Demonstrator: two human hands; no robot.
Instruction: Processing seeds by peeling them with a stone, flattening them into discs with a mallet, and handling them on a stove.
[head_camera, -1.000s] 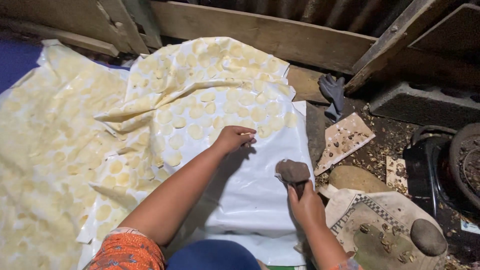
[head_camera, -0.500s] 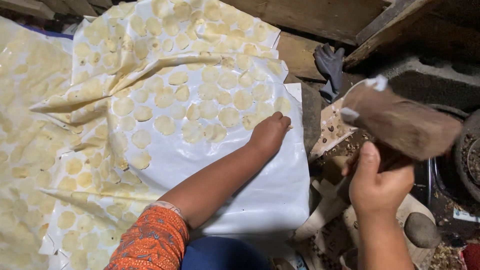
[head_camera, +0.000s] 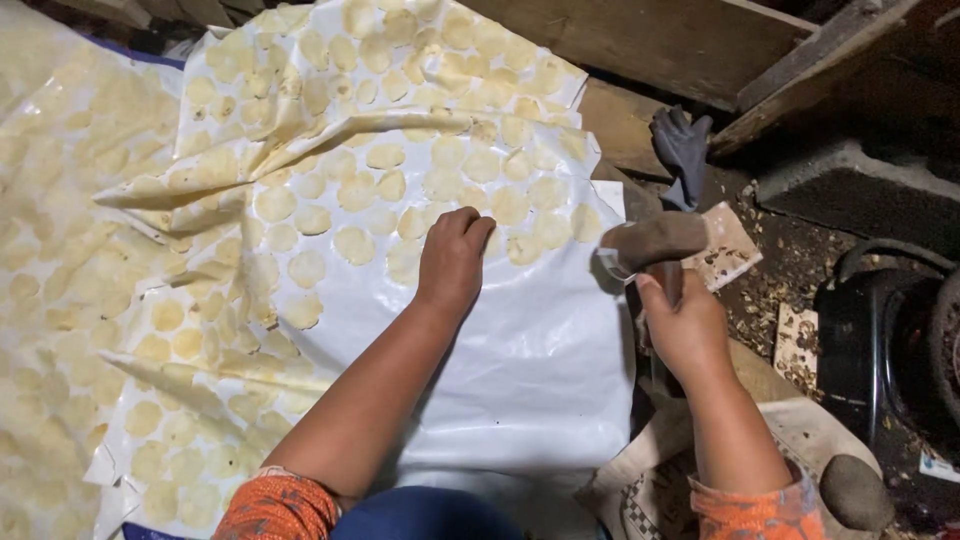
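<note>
Wooden mallet (head_camera: 655, 242) gripped by right hand (head_camera: 686, 325), head above fist; left hand (head_camera: 452, 258) pressed flat on white sheet (head_camera: 520, 360). Fingers, nearby discs (head_camera: 355, 243) could be struck if swing drifts.

Dirt floor (head_camera: 800, 270) carries white plastic sheets (head_camera: 520, 360) covered with pale yellow discs (head_camera: 355, 243), plus wood scraps (head_camera: 725, 245).

A dark glove (head_camera: 681, 146) lies near a grey stone (head_camera: 856, 492).
</note>
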